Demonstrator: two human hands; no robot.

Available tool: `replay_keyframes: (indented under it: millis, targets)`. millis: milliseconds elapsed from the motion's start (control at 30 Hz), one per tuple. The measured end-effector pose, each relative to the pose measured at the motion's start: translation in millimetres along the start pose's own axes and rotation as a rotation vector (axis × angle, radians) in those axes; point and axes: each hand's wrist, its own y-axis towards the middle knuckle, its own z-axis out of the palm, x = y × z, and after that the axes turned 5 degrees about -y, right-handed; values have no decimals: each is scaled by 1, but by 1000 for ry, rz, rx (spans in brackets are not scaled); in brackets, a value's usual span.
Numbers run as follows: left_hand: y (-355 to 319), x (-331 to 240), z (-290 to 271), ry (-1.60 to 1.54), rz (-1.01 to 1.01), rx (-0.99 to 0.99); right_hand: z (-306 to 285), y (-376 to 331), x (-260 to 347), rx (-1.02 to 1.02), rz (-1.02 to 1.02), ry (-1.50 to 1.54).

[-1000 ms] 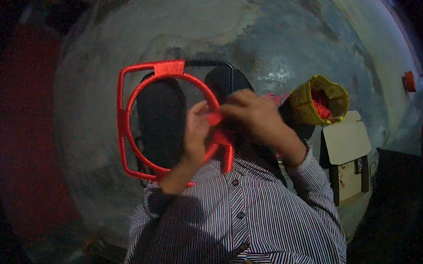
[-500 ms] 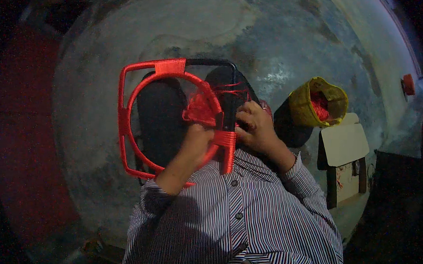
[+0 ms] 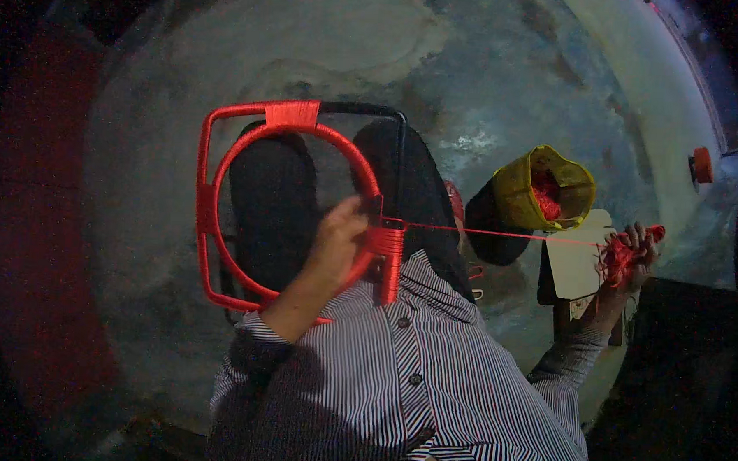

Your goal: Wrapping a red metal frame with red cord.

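Across my lap lies a squarish black frame (image 3: pixel 401 149) with a round ring (image 3: pixel 225 158) inside it, both mostly wrapped in glossy red cord. Its upper right stretch is bare black. My left hand (image 3: pixel 341 229) is closed at the ring's right side, by the wrapped joint (image 3: pixel 385 243); its fingertips are partly blurred. Far out to the right, my right hand (image 3: pixel 631 257) grips a loose bundle of red cord (image 3: pixel 620 256). From that bundle a single taut strand (image 3: pixel 501 233) runs left to the joint.
A yellow bucket (image 3: pixel 511 187) with red cord inside stands on the floor to the right. Beside it is an open box with a pale flap (image 3: pixel 578 254), partly behind my right arm. Farther right, a small orange-red object (image 3: pixel 702 165) sits near the wall.
My right hand has swung from beside the frame far out to the right, carrying the cord bundle and drawing the strand straight. My left hand stays at the ring's right side.
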Motion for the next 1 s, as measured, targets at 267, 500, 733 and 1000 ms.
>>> replay_keyframes:
  millis: [267, 500, 733, 1000]
  targets:
    - [-9, -2, -10, 135, -7, 8, 133, 2, -211, 42, 435, -868]
    - [-6, 7, -16, 285, 27, -14, 176, 20, -217, 220, 685, -586]
    - [-9, -4, 1, 227, 98, -128, 134, 45, -151, 56, 748, -701]
    - [2, -1, -11, -141, 11, -23, -81, 16, 23, -425, 7, -333]
